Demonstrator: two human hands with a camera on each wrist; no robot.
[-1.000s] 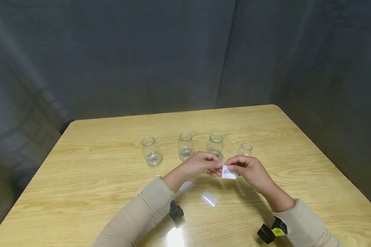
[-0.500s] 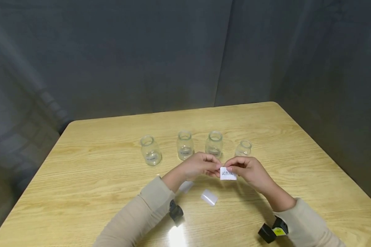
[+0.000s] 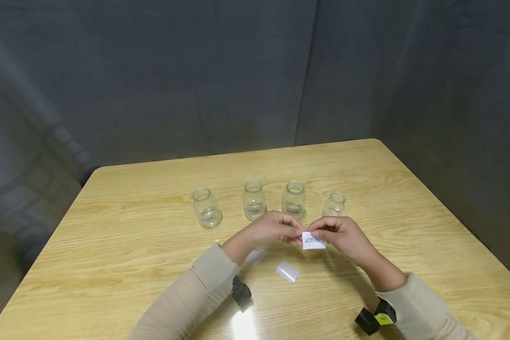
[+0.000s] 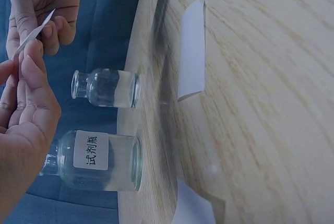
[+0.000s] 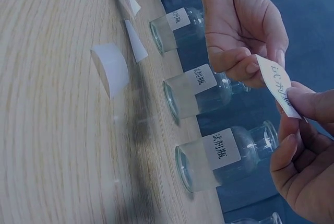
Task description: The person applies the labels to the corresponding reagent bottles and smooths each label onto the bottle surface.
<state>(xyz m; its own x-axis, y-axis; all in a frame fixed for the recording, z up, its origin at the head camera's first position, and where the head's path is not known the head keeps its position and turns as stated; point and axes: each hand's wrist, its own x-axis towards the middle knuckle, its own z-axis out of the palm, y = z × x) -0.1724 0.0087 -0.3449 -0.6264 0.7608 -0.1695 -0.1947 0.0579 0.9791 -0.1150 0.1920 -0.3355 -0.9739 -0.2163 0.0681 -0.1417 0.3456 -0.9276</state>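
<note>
Both hands meet over the table around a small white label [image 3: 312, 241] printed with dark Chinese characters. At its left edge, the thumb and fingers of my left hand [image 3: 274, 229] pinch it. My right hand [image 3: 342, 234] pinches it from the other side, thumb over the print. The right wrist view shows the label [image 5: 276, 84] slightly curved between the fingertips. Behind the hands stands a small glass bottle [image 4: 110, 88] with no label showing, partly hidden by the right hand in the head view. Beside it is a larger glass bottle [image 4: 99, 158] bearing a similar label.
Two more labelled glass bottles, one left [image 3: 206, 208] and one in the middle [image 3: 254, 200], stand in the same row. Curled white paper pieces [image 3: 287, 272] lie on the wooden table [image 3: 131, 236] before the hands. A dark curtain [image 3: 195, 80] hangs behind.
The label has shifted slightly left and down in the head view and now shows more of its print. Both hands stay nearly in place, still holding it.
</note>
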